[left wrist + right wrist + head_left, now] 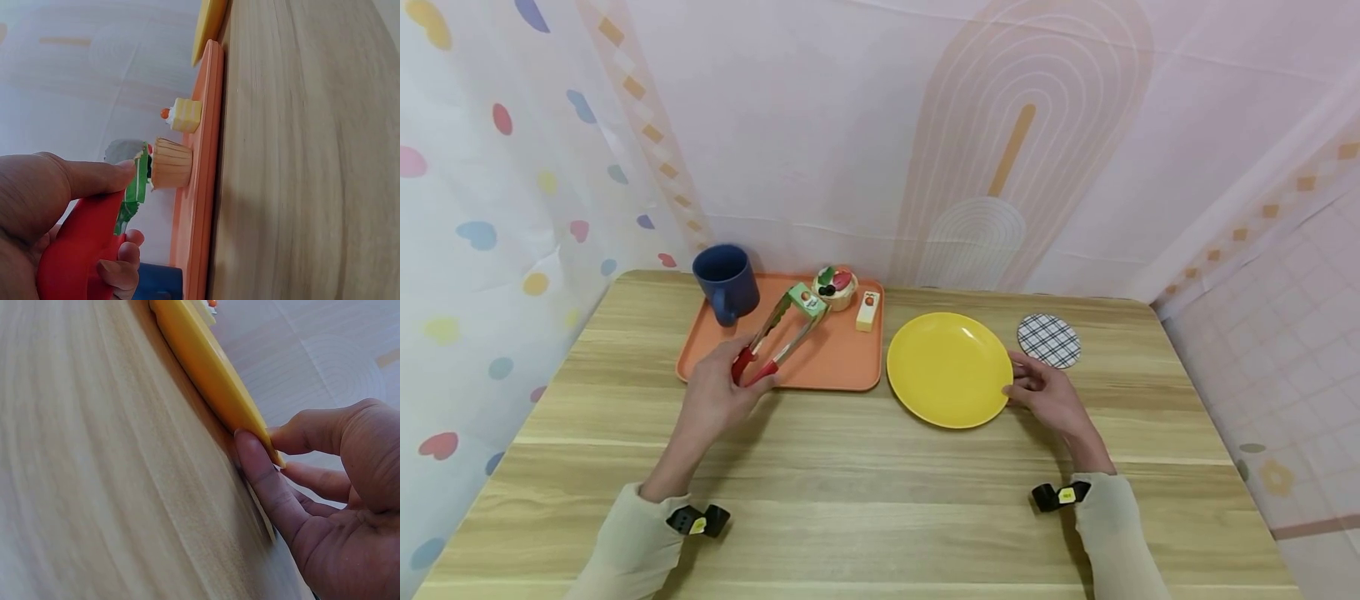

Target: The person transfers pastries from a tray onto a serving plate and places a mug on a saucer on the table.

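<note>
Long cream sleeves on both arms, plain cloth. Left sleeve (632, 546) looks loose, creased around the cuff; right sleeve (1120, 537) matches, a bit smoother. Both end around the wrist and run off the near edge of the head view. Left hand (718, 390) and right hand (1047, 396) bare past the cuffs. One small black camera per wrist, on the inner side: left camera (682, 521), right camera (1043, 497). Each has a chunky block at the inward end and a yellow label mid-body; marks on the labels too small to read. Left camera also shows small dots on its outer block.
</note>
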Available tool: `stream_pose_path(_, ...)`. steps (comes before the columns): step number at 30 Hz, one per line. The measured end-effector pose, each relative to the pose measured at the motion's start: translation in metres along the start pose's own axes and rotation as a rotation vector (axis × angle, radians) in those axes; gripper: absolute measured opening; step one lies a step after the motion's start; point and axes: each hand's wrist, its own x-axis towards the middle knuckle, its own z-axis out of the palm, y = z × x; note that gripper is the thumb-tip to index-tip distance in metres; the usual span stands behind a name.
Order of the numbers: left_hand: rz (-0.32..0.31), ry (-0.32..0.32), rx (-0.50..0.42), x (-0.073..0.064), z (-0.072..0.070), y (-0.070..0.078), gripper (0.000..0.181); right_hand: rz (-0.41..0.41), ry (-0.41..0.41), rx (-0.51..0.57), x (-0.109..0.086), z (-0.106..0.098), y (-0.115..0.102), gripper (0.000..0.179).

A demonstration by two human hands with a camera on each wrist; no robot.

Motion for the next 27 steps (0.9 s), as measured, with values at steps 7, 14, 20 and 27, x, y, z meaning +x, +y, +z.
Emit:
stream_pose_path(7,-0.001,-0.012,-0.002,-0.002,0.001,0.007,0.067,-0.010,0.000,0.004,0.002,0.001,0.002,0.061)
stream_pose_path(14,0.020,-0.012,0.003,-0.002,0.004,0.012,0.067,-0.003,0.008,0.001,0.001,0.000,0.003,0.060)
stream_pose_path(20,0.032,-0.011,0.005,-0.003,0.007,0.016,0.067,0.001,0.011,-0.010,0.002,-0.001,0.002,0.060)
stream_pose_path(27,0.065,-0.022,-0.003,-0.002,0.009,0.025,0.065,0.004,0.007,0.017,0.002,0.001,0.001,0.060)
